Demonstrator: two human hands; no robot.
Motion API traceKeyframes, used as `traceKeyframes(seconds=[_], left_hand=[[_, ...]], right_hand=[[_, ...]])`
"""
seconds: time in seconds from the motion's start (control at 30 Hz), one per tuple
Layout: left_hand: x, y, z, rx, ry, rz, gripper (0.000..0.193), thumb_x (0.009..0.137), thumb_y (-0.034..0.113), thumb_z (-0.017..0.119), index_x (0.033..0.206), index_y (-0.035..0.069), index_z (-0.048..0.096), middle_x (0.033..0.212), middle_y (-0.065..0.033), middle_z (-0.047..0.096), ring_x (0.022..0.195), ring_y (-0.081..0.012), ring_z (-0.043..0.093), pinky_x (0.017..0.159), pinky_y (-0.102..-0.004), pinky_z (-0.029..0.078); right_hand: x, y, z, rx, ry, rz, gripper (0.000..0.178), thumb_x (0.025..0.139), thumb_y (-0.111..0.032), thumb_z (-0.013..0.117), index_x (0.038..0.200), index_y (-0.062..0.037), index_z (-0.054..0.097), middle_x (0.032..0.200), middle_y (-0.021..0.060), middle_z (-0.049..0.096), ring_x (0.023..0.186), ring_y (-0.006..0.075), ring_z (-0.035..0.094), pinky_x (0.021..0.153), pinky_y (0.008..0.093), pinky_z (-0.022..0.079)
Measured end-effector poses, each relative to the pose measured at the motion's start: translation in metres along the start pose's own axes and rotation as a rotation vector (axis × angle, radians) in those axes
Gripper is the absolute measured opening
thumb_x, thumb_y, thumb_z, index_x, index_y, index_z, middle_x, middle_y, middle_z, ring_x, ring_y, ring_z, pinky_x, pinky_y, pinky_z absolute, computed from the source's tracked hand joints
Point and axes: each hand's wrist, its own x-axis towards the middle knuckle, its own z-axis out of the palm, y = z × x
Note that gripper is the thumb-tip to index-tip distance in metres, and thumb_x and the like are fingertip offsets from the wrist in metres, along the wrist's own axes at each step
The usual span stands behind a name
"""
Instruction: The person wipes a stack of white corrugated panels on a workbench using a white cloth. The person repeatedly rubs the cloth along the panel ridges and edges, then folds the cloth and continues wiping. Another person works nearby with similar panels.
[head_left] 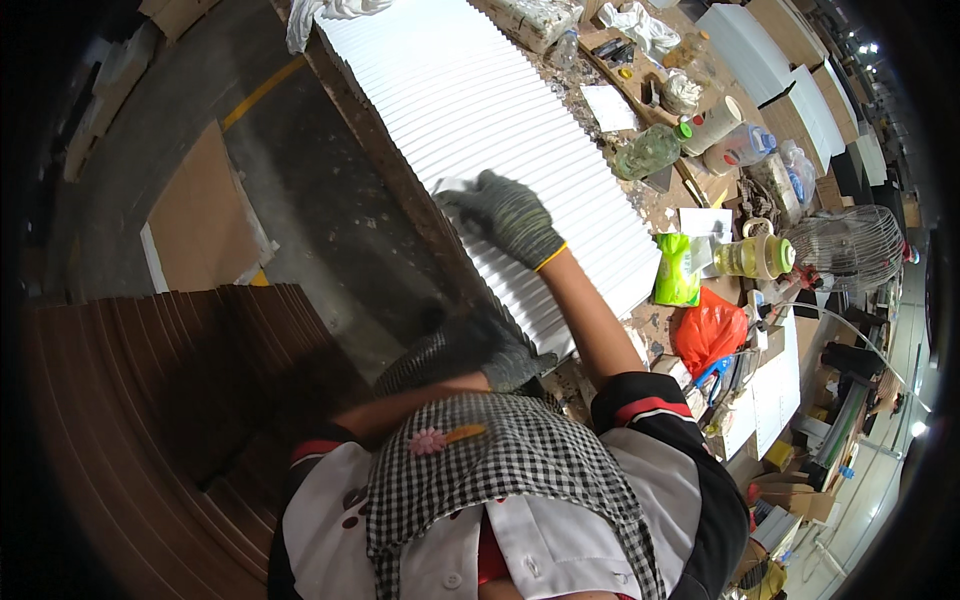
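A long row of white ridged strips or sheet edges [470, 75], packed side by side, covers the bench in front of me. My right hand [510, 220], in a grey-green knit glove with a yellow cuff edge, lies over its left side. The fingers are bent around a small white piece [455, 185], whose kind I cannot make out. My left hand [500, 362], in a dark grey glove, is low by the near left corner of the row, close to my checked apron [520, 440]. Motion smears its fingers, and anything in them is hidden.
To the right, the bench carries a green-capped bottle [648, 152], a white cup [714, 125], a green tissue pack [678, 270], a yellow-green jar [750, 257] and a red plastic bag [710, 330]. Brown cardboard sheets [130, 370] stand at the left; flat cardboard [205, 215] lies on the floor.
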Motion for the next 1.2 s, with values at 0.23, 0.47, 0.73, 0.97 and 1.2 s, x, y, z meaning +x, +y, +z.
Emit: traceKeyframes(seconds=[0.23,0.47,0.73,0.97,1.2], left_hand=[[0.003,-0.008,0.002,-0.096,-0.088,-0.044,0.082,0.105,0.065,0.063,0.121,-0.015,0.071,0.114,-0.0303,0.076,0.105,-0.0375,0.074,0.096,-0.0473,0.057],[0.014,-0.022,0.02,-0.15,0.058,-0.041,0.069,0.104,0.055,0.066,0.115,-0.012,0.075,0.107,-0.0264,0.077,0.105,-0.0334,0.073,0.098,-0.0449,0.056],[0.001,0.0,0.001,-0.17,-0.073,-0.071,0.07,0.106,0.053,0.062,0.125,-0.013,0.072,0.12,-0.0314,0.075,0.112,-0.0374,0.072,0.105,-0.0455,0.053],[-0.015,0.014,-0.005,-0.168,-0.029,-0.147,0.073,0.106,0.057,0.062,0.13,-0.012,0.071,0.125,-0.0323,0.073,0.117,-0.0388,0.07,0.106,-0.0458,0.053],[-0.003,0.0,0.0,-0.248,-0.099,-0.137,0.07,0.106,0.056,0.062,0.123,-0.011,0.074,0.121,-0.0304,0.075,0.114,-0.0375,0.071,0.104,-0.0455,0.054]], right_hand=[[-0.004,0.062,-0.04,-0.115,0.3,0.547,0.035,0.101,-0.017,0.069,0.135,-0.018,0.076,0.1,0.0201,0.076,0.09,0.0338,0.076,0.086,0.0485,0.063],[-0.014,0.077,-0.011,0.565,0.101,0.514,0.034,0.106,-0.041,0.067,0.123,-0.0127,0.078,0.098,0.0175,0.076,0.079,0.0242,0.075,0.079,0.0412,0.063],[-0.021,0.169,-0.059,-0.137,0.291,0.479,0.037,0.108,-0.034,0.065,0.144,-0.0264,0.072,0.111,0.0194,0.072,0.098,0.0333,0.074,0.09,0.0491,0.061],[-0.02,0.159,-0.042,0.067,0.252,0.662,0.031,0.103,-0.023,0.068,0.132,-0.022,0.078,0.101,0.0226,0.073,0.09,0.0353,0.073,0.085,0.0501,0.062],[-0.001,0.199,-0.051,-0.139,0.287,0.341,0.041,0.102,-0.033,0.073,0.142,-0.0276,0.073,0.1,0.0222,0.071,0.091,0.0375,0.072,0.085,0.0502,0.059]])
